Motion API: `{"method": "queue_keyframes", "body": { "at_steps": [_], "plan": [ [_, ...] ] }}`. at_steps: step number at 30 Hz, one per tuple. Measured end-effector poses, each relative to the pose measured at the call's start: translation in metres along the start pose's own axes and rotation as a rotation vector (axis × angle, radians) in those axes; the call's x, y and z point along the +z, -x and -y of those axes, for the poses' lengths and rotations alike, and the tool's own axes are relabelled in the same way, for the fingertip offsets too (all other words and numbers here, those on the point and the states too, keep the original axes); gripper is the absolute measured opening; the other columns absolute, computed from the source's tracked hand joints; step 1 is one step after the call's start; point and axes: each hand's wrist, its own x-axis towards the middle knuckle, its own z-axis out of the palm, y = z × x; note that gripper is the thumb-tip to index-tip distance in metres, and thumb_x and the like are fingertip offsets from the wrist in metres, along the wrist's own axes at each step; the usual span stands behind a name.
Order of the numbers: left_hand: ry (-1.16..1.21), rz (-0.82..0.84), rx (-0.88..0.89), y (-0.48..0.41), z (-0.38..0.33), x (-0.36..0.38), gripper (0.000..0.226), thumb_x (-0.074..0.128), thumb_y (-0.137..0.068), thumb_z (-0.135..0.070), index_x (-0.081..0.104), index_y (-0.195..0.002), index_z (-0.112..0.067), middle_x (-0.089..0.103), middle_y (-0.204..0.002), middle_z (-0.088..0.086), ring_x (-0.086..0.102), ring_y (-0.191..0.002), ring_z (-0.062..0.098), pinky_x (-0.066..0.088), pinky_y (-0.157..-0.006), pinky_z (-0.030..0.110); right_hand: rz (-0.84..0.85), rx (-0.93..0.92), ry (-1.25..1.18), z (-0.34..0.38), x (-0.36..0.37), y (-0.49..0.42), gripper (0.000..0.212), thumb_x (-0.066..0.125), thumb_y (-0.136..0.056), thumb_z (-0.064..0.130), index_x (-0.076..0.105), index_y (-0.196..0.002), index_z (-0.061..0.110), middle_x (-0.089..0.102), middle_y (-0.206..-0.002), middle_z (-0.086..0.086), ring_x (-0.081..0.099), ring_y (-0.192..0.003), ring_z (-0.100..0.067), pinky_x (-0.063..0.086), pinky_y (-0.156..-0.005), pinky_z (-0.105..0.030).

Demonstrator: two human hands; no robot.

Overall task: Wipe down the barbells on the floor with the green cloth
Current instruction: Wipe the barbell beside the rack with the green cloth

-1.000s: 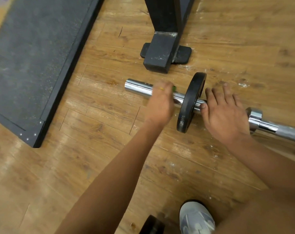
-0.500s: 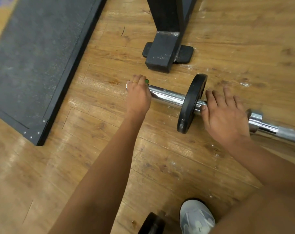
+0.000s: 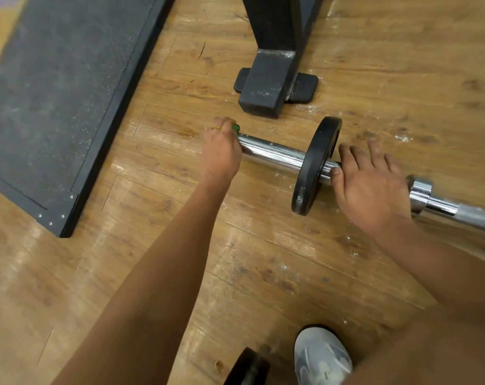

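A chrome barbell [image 3: 274,155] lies on the wooden floor with one small black weight plate [image 3: 316,165] on its sleeve. My left hand [image 3: 222,151] wraps the far left end of the sleeve, gripping the green cloth [image 3: 236,127]; only a small green corner shows past my fingers. My right hand [image 3: 372,187] rests flat on the bar just right of the plate, fingers straight, thumb against the chrome. The bar's collar [image 3: 419,193] and shaft run off to the right edge.
A black rack foot [image 3: 266,93] stands just behind the bar. A dark rubber platform [image 3: 55,107] fills the left. My grey shoe [image 3: 322,357] and another black plate [image 3: 247,368] sit at the bottom edge.
My left hand slid the cloth leftward along the sleeve, from next to the plate out to the bar's end. My right hand stayed put on the bar.
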Motion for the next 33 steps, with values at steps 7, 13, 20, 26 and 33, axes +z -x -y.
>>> {"method": "queue_keyframes", "body": {
  "at_steps": [7,13,20,26,33],
  "plan": [
    [0.161,0.085,0.346,0.048,-0.040,0.026,0.038,0.040,-0.104,-0.008,0.053,-0.139,-0.002,0.054,-0.142,0.013,0.038,-0.143,0.031,0.031,-0.120,0.043,-0.003,0.007,-0.005,-0.002,0.000,-0.005,0.065,0.009,-0.104,0.043,0.037,-0.150,0.007,0.048,-0.149,-0.015,0.025,-0.149,-0.034,0.032,-0.115,-0.052],
    [0.057,-0.018,0.065,0.000,-0.002,0.010,0.035,0.038,-0.101,0.000,0.058,-0.129,0.004,0.057,-0.135,0.019,0.046,-0.133,0.040,0.038,-0.110,0.051,-0.002,0.004,-0.027,-0.008,0.000,-0.015,0.066,0.007,-0.104,0.045,0.036,-0.152,0.009,0.044,-0.152,-0.015,0.025,-0.150,-0.033,0.031,-0.117,-0.052],
    [0.068,-0.025,0.047,-0.019,-0.023,0.013,0.037,0.036,-0.104,-0.001,0.056,-0.133,0.005,0.054,-0.140,0.020,0.045,-0.135,0.037,0.036,-0.113,0.046,-0.015,0.003,-0.006,-0.019,-0.005,-0.034,0.069,-0.001,-0.103,0.047,0.019,-0.158,0.010,0.019,-0.165,-0.012,0.007,-0.155,-0.026,0.007,-0.125,-0.047],
    [0.056,0.046,0.222,-0.004,-0.028,0.022,0.039,0.036,-0.105,-0.006,0.052,-0.139,0.001,0.051,-0.145,0.017,0.037,-0.143,0.036,0.032,-0.118,0.046,-0.040,-0.008,0.036,-0.020,-0.003,-0.035,0.072,-0.008,-0.102,0.048,0.013,-0.159,0.009,0.011,-0.167,-0.011,-0.001,-0.155,-0.024,0.001,-0.126,-0.046],
    [0.088,-0.083,-0.054,-0.030,-0.027,0.024,0.037,0.037,-0.103,-0.001,0.056,-0.134,0.004,0.054,-0.140,0.021,0.043,-0.138,0.037,0.039,-0.113,0.045,-0.037,-0.001,0.016,-0.024,-0.003,-0.042,0.071,-0.006,-0.102,0.048,0.012,-0.160,0.010,0.013,-0.167,-0.010,0.001,-0.155,-0.024,0.007,-0.126,-0.047]
  ]
}}
